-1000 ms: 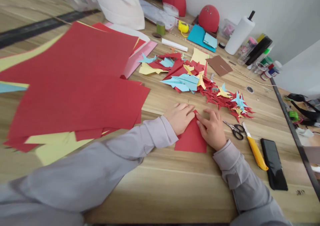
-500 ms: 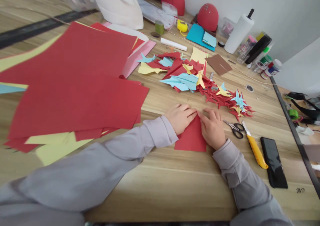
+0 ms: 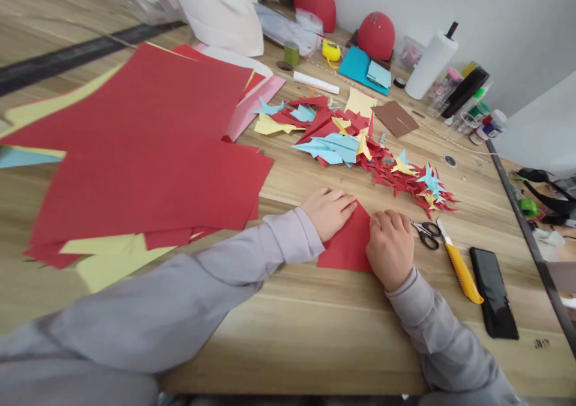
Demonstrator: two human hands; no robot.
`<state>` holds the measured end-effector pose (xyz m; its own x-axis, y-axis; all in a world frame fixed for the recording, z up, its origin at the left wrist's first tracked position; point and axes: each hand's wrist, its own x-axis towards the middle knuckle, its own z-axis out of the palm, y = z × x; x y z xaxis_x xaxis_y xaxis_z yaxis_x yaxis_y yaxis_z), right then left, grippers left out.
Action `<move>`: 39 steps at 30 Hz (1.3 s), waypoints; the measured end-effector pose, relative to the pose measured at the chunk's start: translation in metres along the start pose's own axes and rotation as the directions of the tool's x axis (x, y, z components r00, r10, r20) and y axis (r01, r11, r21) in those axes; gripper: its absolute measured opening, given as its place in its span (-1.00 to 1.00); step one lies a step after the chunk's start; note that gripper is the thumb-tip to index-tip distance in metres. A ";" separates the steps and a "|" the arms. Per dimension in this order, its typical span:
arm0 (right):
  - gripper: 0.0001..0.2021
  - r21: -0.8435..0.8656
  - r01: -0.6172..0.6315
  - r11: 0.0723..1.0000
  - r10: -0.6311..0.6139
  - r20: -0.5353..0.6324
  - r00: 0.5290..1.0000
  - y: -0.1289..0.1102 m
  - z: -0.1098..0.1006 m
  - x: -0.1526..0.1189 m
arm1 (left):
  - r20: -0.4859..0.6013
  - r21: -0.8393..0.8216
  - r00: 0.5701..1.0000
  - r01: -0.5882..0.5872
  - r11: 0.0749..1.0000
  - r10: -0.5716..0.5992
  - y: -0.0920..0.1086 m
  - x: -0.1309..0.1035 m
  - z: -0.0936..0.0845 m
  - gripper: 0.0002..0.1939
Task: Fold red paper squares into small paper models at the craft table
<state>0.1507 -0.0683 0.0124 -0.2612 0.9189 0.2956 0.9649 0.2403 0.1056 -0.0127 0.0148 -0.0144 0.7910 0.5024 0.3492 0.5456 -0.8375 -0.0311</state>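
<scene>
A small red paper (image 3: 345, 244) with a pointed top lies on the wooden table (image 3: 288, 346). My left hand (image 3: 328, 212) rests on its upper left edge, palm down, fingers stretched out and close to the paper's tip. On the paper's right edge is my right hand (image 3: 390, 247), its fingers curled in; what the fingertips hold, if anything, is hidden. Black-handled scissors (image 3: 428, 233) lie just to the right of this hand, beside a yellow cutter (image 3: 463, 271). Behind both hands spreads a pile of folded red, blue and yellow paper pieces (image 3: 333, 147).
Large red sheets (image 3: 148, 148) cover the left side, over yellow and pink paper. A black phone (image 3: 494, 292) lies at the right. Toward the wall stand a white roll (image 3: 432, 64), a red dome (image 3: 376, 35), a yellow tape measure (image 3: 331, 50) and several small bottles.
My right hand has moved right and slightly down from the paper's tip along its right edge, and its fingers have curled in. My left hand stays on the paper. The view has shifted slightly.
</scene>
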 end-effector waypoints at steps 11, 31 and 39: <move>-0.80 0.042 -0.201 0.979 0.204 -0.084 0.975 0.014 0.012 0.008 | -0.013 0.027 1.000 0.003 1.000 -0.002 -0.001 -0.001 0.002 -0.69; -0.78 0.347 -0.269 0.899 0.300 -0.038 0.953 0.014 0.026 0.014 | -0.111 -0.006 0.993 -0.052 0.999 0.051 -0.004 -0.005 0.007 -0.72; -0.89 0.238 0.074 0.969 -0.035 -0.163 0.986 0.000 0.015 0.009 | -0.096 -0.018 0.994 -0.062 0.998 0.060 -0.006 -0.004 0.010 -0.71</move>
<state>0.1491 -0.0549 0.0008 -0.2957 0.8464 0.4429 0.9214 0.3751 -0.1015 -0.0163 0.0198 -0.0246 0.7921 0.4286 0.4346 0.4908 -0.8705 -0.0359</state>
